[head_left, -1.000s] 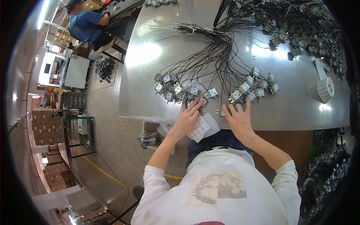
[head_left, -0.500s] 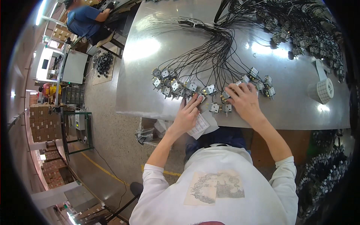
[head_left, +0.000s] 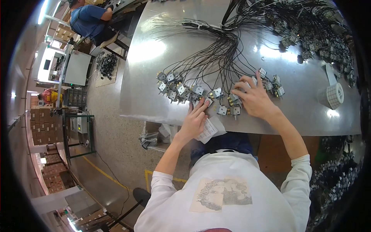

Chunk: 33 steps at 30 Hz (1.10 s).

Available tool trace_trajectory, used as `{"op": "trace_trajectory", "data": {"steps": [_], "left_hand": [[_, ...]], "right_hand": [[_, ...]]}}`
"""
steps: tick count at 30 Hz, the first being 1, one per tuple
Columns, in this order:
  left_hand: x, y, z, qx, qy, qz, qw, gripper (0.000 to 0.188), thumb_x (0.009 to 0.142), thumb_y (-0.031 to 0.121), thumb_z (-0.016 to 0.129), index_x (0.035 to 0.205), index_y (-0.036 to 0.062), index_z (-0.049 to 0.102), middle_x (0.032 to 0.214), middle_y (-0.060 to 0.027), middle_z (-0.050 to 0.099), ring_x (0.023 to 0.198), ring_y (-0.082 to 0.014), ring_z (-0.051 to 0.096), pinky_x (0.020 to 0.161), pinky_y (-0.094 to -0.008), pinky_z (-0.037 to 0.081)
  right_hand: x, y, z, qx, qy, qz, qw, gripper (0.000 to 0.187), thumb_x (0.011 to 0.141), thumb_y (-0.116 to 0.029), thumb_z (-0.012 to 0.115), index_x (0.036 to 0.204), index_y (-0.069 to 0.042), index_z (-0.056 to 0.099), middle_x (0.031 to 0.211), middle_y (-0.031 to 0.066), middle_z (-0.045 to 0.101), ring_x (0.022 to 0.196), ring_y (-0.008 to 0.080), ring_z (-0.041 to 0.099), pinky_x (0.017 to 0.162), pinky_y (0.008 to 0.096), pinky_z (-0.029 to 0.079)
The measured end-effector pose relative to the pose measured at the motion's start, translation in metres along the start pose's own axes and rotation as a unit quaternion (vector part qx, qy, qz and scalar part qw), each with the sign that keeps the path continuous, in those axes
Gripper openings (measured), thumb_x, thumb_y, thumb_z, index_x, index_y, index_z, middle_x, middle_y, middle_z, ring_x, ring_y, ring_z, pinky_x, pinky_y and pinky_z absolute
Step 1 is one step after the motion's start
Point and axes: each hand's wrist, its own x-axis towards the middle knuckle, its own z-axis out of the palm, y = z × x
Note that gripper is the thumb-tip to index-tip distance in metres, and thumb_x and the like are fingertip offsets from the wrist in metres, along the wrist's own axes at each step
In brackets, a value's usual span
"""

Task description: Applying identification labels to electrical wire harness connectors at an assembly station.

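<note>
My left hand (head_left: 193,123) is at the near table edge, its fingertips closed on a small metal box (head_left: 208,102). Beside its palm, a white sheet of printed labels (head_left: 208,130) overhangs the edge. My right hand (head_left: 258,101) has its fingers spread over several more boxes, its thumb side close to a box with brass-coloured terminals (head_left: 233,101). Two loose-standing boxes (head_left: 228,111) sit between the hands. To the left lies a cluster of similar boxes (head_left: 181,89). Thin black wires (head_left: 228,50) run from the boxes to a tied bundle.
A roll of white labels (head_left: 333,96) stands on the metal table (head_left: 293,112) at the right. A large heap of wired boxes (head_left: 313,38) covers the far right corner. More hang below the table's right side (head_left: 336,181). A person in blue (head_left: 87,19) sits at the far left.
My right hand has shifted slightly right and its fingers have spread, one now raised toward the far boxes. My left hand has moved slightly right, still at the same box.
</note>
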Motion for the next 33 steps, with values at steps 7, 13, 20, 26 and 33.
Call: {"op": "trace_trajectory", "data": {"steps": [7,13,20,26,33], "left_hand": [[0.0,0.004,-0.005,-0.042,0.007,-0.018,0.999,0.035,0.099,-0.001,0.058,0.133,-0.009,0.06,0.163,-0.0107,0.052,0.158,-0.0349,0.036,0.127,-0.066,0.023],[0.0,0.01,-0.007,-0.05,0.039,-0.02,0.998,0.014,0.095,-0.003,0.057,0.105,-0.008,0.065,0.155,-0.0195,0.059,0.153,-0.0435,0.043,0.127,-0.0608,0.026],[-0.005,0.005,-0.013,-0.033,0.021,-0.005,0.999,0.013,0.095,-0.004,0.056,0.104,-0.0074,0.064,0.155,-0.0209,0.058,0.152,-0.0433,0.044,0.128,-0.0628,0.026],[-0.005,0.013,-0.022,-0.076,0.036,-0.034,0.996,0.015,0.097,-0.002,0.056,0.108,-0.0053,0.066,0.151,-0.0232,0.06,0.149,-0.0426,0.048,0.126,-0.0598,0.029],[-0.022,0.038,-0.085,-0.109,-0.025,-0.352,0.929,0.028,0.112,0.019,0.056,0.132,0.0016,0.064,0.11,-0.0215,0.074,0.098,-0.0332,0.073,0.086,-0.0395,0.056]], "right_hand": [[0.016,-0.024,0.0,0.074,-0.061,0.015,0.995,0.054,0.079,-0.009,0.076,0.131,-0.005,0.066,0.13,0.0061,0.064,0.145,0.0283,0.046,0.129,0.0719,0.013],[0.034,-0.025,-0.011,-0.132,-0.164,-0.079,0.974,0.044,0.08,-0.018,0.084,0.12,-0.006,0.07,0.125,0.0094,0.064,0.143,0.0303,0.047,0.127,0.0733,0.014],[0.026,-0.015,-0.004,0.005,-0.136,-0.045,0.99,0.042,0.085,-0.022,0.084,0.121,-0.008,0.07,0.125,0.0058,0.064,0.14,0.0257,0.05,0.127,0.0751,0.013],[0.011,-0.028,-0.011,0.044,-0.024,-0.028,0.998,0.048,0.085,-0.018,0.084,0.13,-0.015,0.069,0.129,0.0038,0.067,0.138,0.0254,0.053,0.127,0.071,0.018],[-0.007,-0.105,-0.012,0.381,0.07,0.098,0.917,0.064,0.085,-0.008,0.086,0.143,-0.009,0.06,0.131,0.0102,0.068,0.121,0.0284,0.066,0.105,0.0408,0.053]]}}
